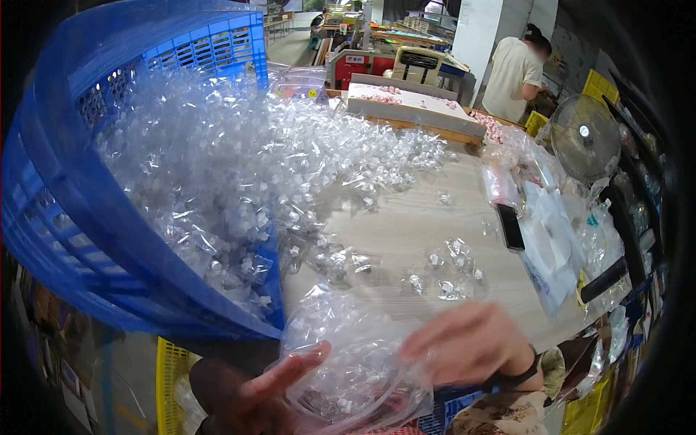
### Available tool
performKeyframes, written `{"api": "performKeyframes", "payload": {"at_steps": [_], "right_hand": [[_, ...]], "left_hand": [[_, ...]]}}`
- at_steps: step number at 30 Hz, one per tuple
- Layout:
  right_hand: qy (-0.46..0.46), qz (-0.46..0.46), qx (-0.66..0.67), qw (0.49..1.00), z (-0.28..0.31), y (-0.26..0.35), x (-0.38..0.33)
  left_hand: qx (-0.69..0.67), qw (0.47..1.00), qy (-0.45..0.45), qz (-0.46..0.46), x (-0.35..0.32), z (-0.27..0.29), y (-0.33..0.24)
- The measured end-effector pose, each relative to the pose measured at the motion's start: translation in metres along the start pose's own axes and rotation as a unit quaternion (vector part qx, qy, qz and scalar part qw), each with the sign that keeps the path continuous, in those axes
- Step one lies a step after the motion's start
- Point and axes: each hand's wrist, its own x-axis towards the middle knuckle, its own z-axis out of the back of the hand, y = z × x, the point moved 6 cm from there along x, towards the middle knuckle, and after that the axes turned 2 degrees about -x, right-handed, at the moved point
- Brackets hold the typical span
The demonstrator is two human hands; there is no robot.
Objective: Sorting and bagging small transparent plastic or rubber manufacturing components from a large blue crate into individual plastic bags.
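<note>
At the table's near edge, a large clear plastic bag [341,362] bulges with many small clear packets holding white pieces. My left hand [279,380] grips its left side, the thumb hidden and one finger lying along the plastic. My right hand [471,346], smeared by motion, is at the bag's right rim with its fingers curled; whether they hold anything cannot be made out. Just beyond it on the table lie several loose packets [453,268]. A big heap of the same packets [217,159] spills from a tipped blue plastic basket [94,239] onto the tabletop [391,217].
A black phone [510,227] lies on the right, beside white plastic sheets [547,243] and more clear bags. A shallow white tray [413,101] with pink pieces stands at the back. A fan [586,138] is at the far right; behind it a person [515,76] stands.
</note>
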Motion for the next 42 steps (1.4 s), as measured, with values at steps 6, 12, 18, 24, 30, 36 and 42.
{"api": "performKeyframes", "payload": {"at_steps": [6, 12, 18, 24, 30, 36, 42], "right_hand": [[-0.028, -0.258, -0.523, 0.812, 0.096, -0.12, -0.09], [-0.046, -0.319, -0.426, 0.845, 0.098, -0.191, -0.15], [-0.087, -0.254, -0.455, 0.849, 0.087, -0.181, -0.136], [-0.1, -0.217, -0.474, 0.848, 0.092, -0.188, -0.119], [-0.192, -0.247, -0.401, 0.861, 0.102, -0.218, -0.115], [-0.372, -0.328, -0.269, 0.825, 0.117, -0.177, -0.102], [-0.052, 0.004, 0.013, 0.999, 0.017, 0.025, 0.004]], "left_hand": [[0.14, 0.989, -0.051, -0.019, 0.013, -0.008, 0.001], [0.288, 0.951, -0.112, -0.031, 0.017, -0.01, -0.006], [-0.15, 0.989, 0.014, -0.004, 0.044, -0.007, -0.016], [-0.161, 0.981, 0.079, -0.073, 0.046, -0.01, -0.021], [-0.214, 0.966, 0.109, -0.092, 0.048, -0.016, -0.029], [-0.21, 0.97, 0.114, -0.052, 0.037, -0.023, -0.02], [-0.249, 0.953, 0.092, -0.146, 0.021, -0.019, -0.016]]}}
